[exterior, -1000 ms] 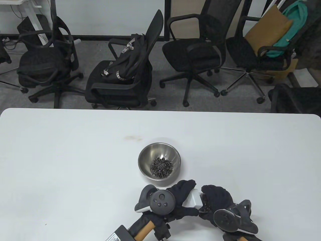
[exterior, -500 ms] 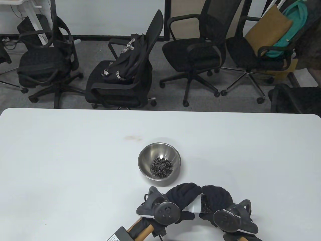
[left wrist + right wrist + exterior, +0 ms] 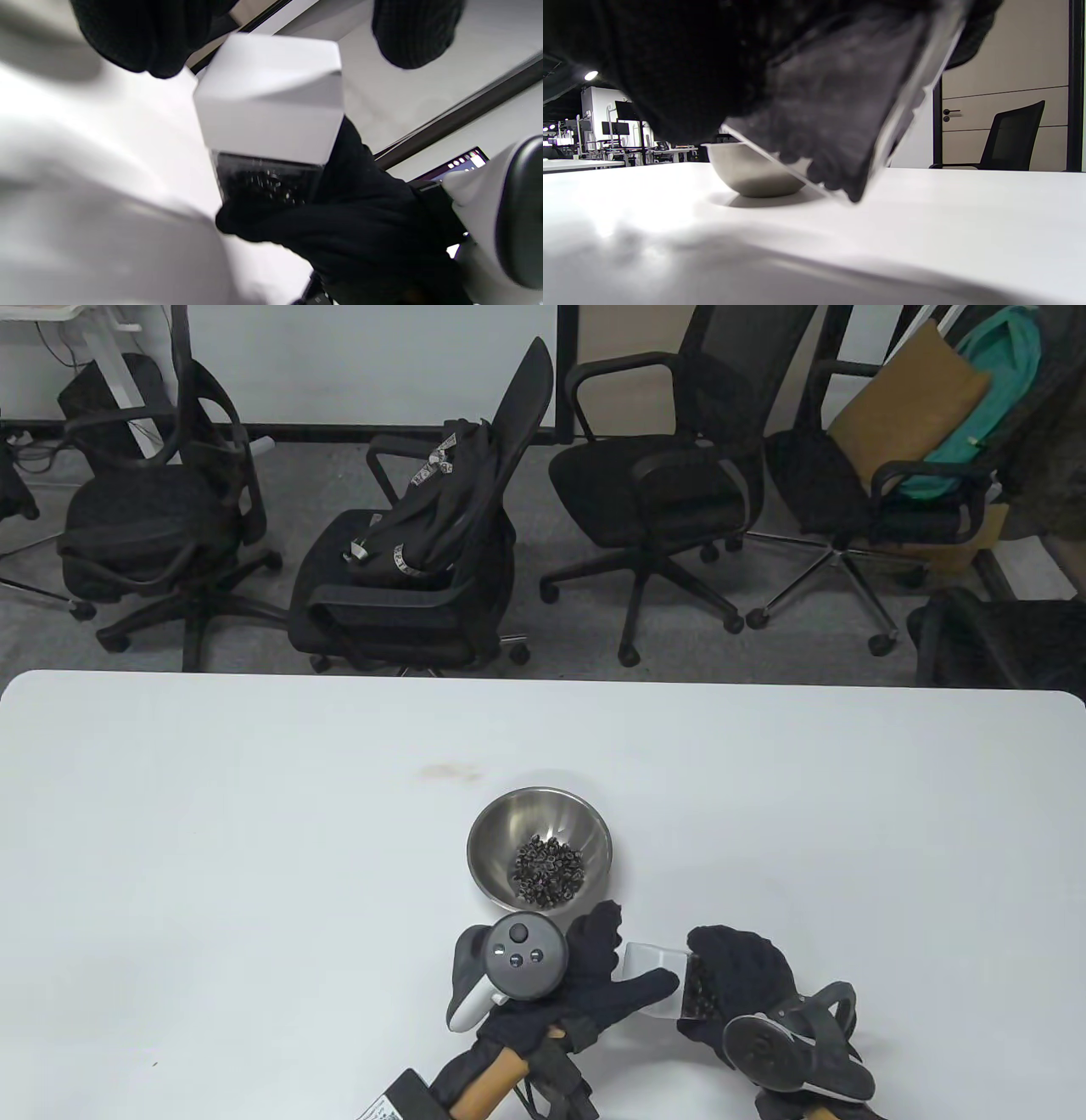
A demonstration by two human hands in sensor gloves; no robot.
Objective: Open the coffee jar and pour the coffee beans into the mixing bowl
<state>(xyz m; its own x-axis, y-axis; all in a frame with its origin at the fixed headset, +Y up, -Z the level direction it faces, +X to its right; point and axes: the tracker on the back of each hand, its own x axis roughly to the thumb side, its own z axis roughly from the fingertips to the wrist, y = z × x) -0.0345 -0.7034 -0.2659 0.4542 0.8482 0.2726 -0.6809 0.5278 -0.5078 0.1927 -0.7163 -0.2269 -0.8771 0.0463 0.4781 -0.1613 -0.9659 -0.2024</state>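
A steel mixing bowl (image 3: 488, 836) at mid-table holds a small pile of coffee beans (image 3: 550, 872); it also shows in the right wrist view (image 3: 746, 173). Just in front of it, my right hand (image 3: 734, 971) grips a clear square coffee jar (image 3: 700, 988) with beans inside, tilted toward the left. The jar's white lid (image 3: 652, 971) is on it. My left hand (image 3: 632, 959) is beside the lid with its fingers spread. In the left wrist view the lid (image 3: 271, 93) sits between my parted left fingers (image 3: 144, 38); I cannot tell if they touch it. The jar (image 3: 840, 106) hangs tilted just above the table.
The white table (image 3: 254, 831) stretches wide to the left and right of the bowl. Several black office chairs (image 3: 407, 585) stand on the floor beyond the table's far edge.
My left hand, which covered the lid, has opened its fingers and turned, baring the white lid. The right hand and jar have hardly moved.
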